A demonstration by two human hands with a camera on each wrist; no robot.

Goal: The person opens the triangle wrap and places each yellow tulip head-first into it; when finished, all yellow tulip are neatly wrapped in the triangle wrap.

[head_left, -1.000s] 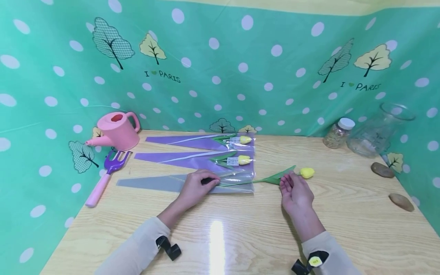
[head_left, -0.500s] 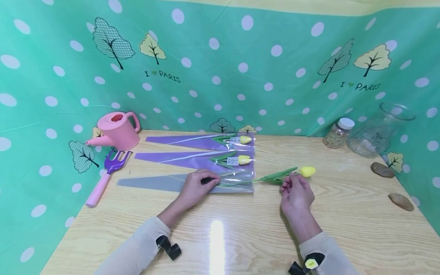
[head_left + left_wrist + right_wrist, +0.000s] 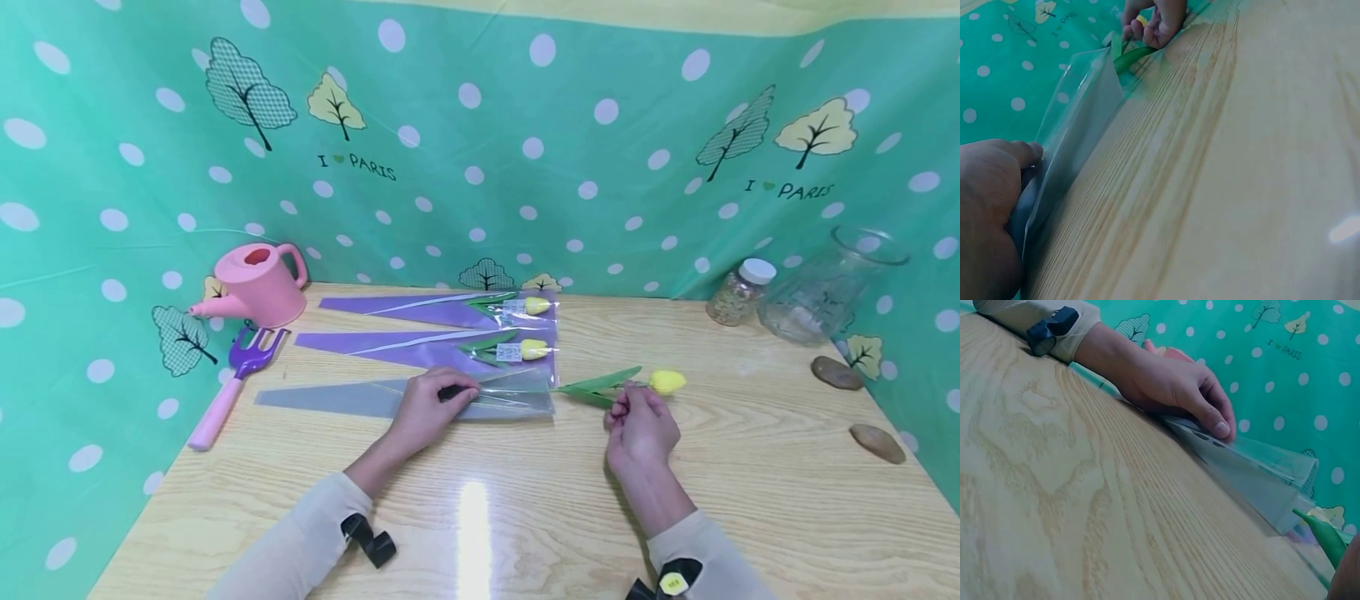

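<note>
A yellow artificial tulip with green leaves lies lengthwise, its stem running into a grey-and-clear flower sleeve. The right hand pinches the tulip just below its bloom. Its leaves reach the sleeve's open right end. The left hand pinches the sleeve's upper film between thumb and fingers, as the right wrist view also shows. In the left wrist view the sleeve's mouth gapes, film lifted off the grey backing. The right hand is mostly cut off in its own wrist view.
Two purple sleeves, each with a yellow tulip inside, lie behind the grey one. At left are a pink watering can and a hand fork. At right stand a lidded jar, a glass vase and two stones.
My right hand has moved slightly left with the tulip, and the leaves have come up to the sleeve's mouth. More stem is inside. The left hand keeps its place on the sleeve.
</note>
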